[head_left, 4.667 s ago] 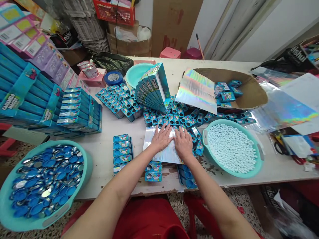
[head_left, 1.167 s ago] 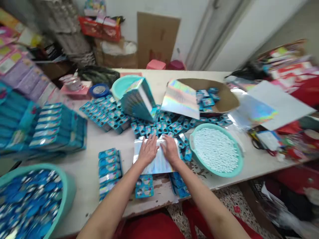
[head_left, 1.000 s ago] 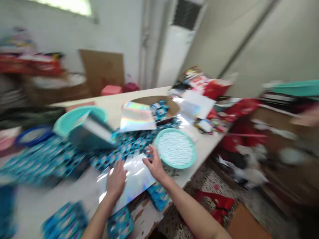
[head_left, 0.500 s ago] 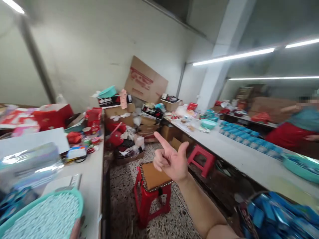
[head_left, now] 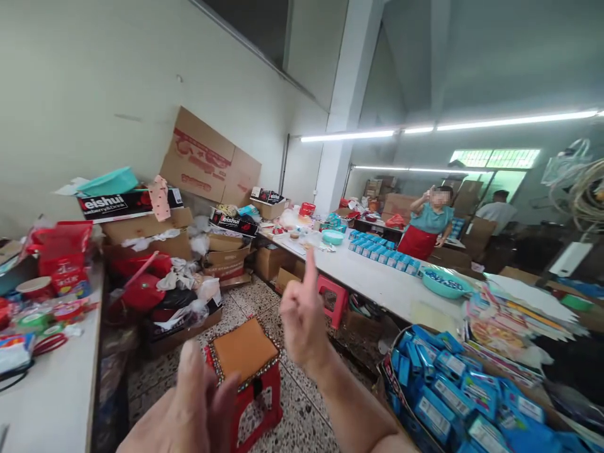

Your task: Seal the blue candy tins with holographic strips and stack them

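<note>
My right hand (head_left: 304,314) is raised in mid-view, index finger stretched upward and the other fingers curled in. Nothing shows in it. Low in the view, my left hand (head_left: 184,402) has its thumb up and apart from its fingers, somewhat blurred, and holds nothing visible. Both hands are in the air near a red stool (head_left: 259,402) with a brown padded seat (head_left: 245,352). To the right of my forearm stands a box heaped with blue packets (head_left: 453,384).
A long white table (head_left: 372,277) carries rows of blue boxes (head_left: 382,251) and a teal basin (head_left: 443,283). Behind it stands a person (head_left: 431,220) with one hand raised. A cluttered table (head_left: 61,390) runs along the left. Cartons (head_left: 146,233) and bags fill the far corner.
My view has swung right. The right hand has turned from pointing left to pointing up. My left hand has come into fuller view, away from the basin of pale pieces.
</note>
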Available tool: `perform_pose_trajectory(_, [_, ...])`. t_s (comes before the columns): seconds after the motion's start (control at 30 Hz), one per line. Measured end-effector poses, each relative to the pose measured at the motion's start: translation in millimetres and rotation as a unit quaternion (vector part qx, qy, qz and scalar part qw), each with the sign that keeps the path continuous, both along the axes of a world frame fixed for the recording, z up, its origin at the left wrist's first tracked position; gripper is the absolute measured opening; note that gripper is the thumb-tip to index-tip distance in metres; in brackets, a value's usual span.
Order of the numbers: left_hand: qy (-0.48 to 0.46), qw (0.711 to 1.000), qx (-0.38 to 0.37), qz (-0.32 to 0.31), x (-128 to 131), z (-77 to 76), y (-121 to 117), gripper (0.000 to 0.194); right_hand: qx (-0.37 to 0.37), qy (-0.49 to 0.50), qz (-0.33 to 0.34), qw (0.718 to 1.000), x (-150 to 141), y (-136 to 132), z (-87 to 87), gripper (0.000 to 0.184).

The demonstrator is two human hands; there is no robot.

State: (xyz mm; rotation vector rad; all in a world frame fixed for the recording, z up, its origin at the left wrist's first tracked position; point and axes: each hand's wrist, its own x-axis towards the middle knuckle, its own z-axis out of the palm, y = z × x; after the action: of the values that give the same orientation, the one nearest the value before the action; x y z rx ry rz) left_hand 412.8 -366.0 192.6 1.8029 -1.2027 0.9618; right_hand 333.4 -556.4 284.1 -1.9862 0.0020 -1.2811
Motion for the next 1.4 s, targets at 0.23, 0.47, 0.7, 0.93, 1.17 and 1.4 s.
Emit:
perform_pose_trajectory(0.23, [-0.073,0.996,0.014,0.041,-39,68.8,-24,0.064,0.033,0.029,0.152,0.987,2,32,-7.9,0.094])
perform_pose_trajectory(0.47, [-0.153,0.987,0.045,-0.025,-38,74.5,-18,0.069,0.084,0.038,0.251,0.964,-5,38,1.8,0.092])
perform_pose_trajectory(0.7, [-0.066,0.993,0.072,0.06,-20,8.5,13,0.063,0.045,0.13,0.28,0.95,27,47,-52.1,0.071])
perform_pose_trajectory(0.93, [0.252,0.868,0.136,0.405,-106,-167.0,161,0.027,-0.033,0.396,0.352,0.847,33,103,-222.8,0.033])
perform_pose_trajectory(1.17, [0.483,0.475,0.104,0.728,-236,-198.5,295,0.029,-0.196,0.344,0.628,0.67,27,242,-293.6,0.033])
perform_pose_trajectory(1.4, [0.541,0.457,0.083,0.701,-202,-213.7,328,0.035,-0.324,0.135,0.707,0.614,25,412,-327.0,0.033])
